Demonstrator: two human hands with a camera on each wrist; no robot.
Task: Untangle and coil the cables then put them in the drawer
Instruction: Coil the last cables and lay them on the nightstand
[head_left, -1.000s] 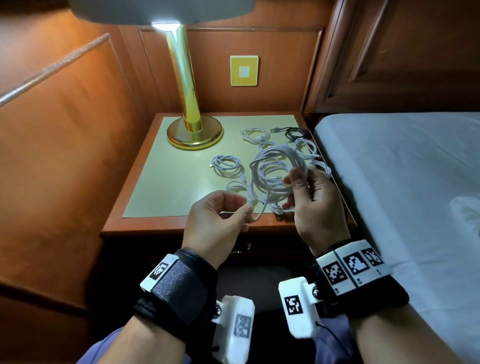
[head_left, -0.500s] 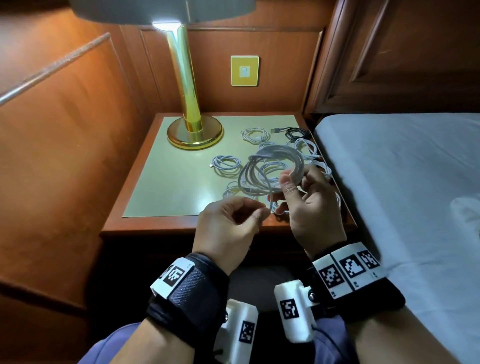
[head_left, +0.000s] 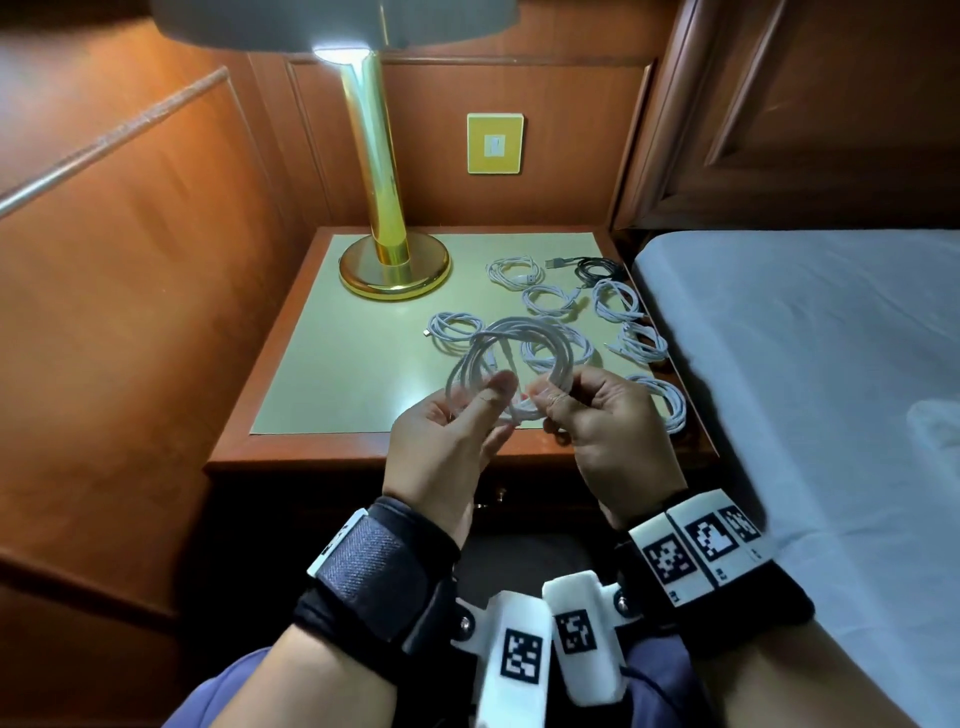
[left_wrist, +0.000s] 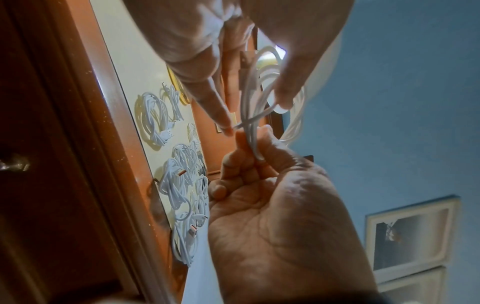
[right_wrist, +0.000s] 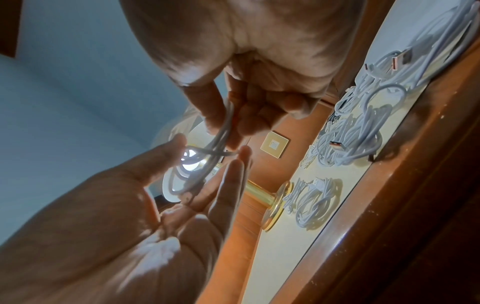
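White coiled cable (head_left: 511, 358), smooth round cord looped several times into a loose ring, held in the air at centre frame over the front edge of the desk (head_left: 322, 395). Right hand (head_left: 605, 431) pinches the bundled strands at the bottom of the ring, thumb and index fingers (right_wrist: 215, 115) curled tight on it, other fingers folded into the palm. Left hand (head_left: 447, 447) sits just beside it, palm turned inward, thumb up against the loop and fingers (right_wrist: 231, 176) mostly straight and spread narrow; a fingertip touches a short loose cable end that crosses the bundle, but a firm grip is hard to tell. Both wrists wear black fabric straps with white blocks bearing square black-and-white markers. Desk top is a flat pale-green matte panel framed in glossy reddish wood. Other white cables (head_left: 550, 300), each in a small round coil, lie scattered over the right half of the desk, some near the right edge; one black cable (head_left: 597, 267) coil with a metal plug lies at the upper right corner of the desk. Brass lamp (head_left: 392, 260), shiny cylinder stem on a round disc base, stands at the back left of the desk, lit. Drawer (head_left: 519, 493) front, dark wood, is below the desk edge behind the hands, closed. Bed (head_left: 805, 364) with smooth light-blue sheet fills the right of the frame. Yellow square wall plate (head_left: 494, 143) on wood panelling, upper centre.
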